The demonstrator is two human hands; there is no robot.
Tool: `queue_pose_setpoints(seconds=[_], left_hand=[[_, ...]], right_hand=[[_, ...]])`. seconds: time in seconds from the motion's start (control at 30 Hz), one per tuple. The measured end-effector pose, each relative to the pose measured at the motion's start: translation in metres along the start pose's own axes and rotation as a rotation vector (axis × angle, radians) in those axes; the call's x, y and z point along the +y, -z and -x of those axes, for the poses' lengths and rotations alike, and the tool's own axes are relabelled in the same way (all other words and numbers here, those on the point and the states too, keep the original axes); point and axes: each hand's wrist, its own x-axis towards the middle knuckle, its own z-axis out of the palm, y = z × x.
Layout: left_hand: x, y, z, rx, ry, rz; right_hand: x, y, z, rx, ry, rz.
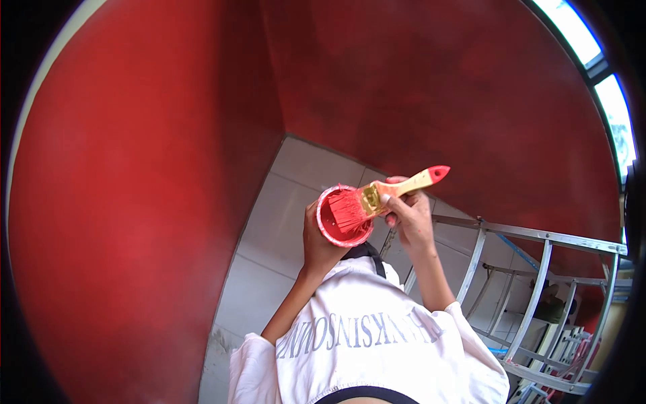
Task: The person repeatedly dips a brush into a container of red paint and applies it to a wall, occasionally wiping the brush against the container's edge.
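Two deep red walls (431, 81) are meeting in a corner above a floor of large pale tiles (269, 229). On the right, a metal ladder (545, 269) is standing over the tiles, and bright daylight is coming through windows (616, 101).

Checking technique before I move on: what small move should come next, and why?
Probably wipe the flat, yellow-handled paintbrush lightly against the rim of the round, red-smeared container: its red-coated bristles are over the container's mouth and may carry excess paint, while the left hand supports the container and the right hand holds the brush.
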Motion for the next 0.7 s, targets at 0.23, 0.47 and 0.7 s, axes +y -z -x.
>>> queue_pose_setpoints(seconds=[0.23, 0.47, 0.7], left_hand=[[-0.010, -0.033, -0.036, -0.130, -0.201, -0.241], [-0.013, -0.088, -0.086, -0.199, -0.289, -0.288], [-0.009, -0.138, -0.127, -0.194, -0.107, -0.175]], right_hand=[[-0.022, 0.019, -0.019, -0.178, 0.414, 0.503], [-0.054, 0.048, -0.073, -0.286, 0.556, 0.838], [-0.061, 0.099, -0.125, 0.032, 0.276, 0.096]])
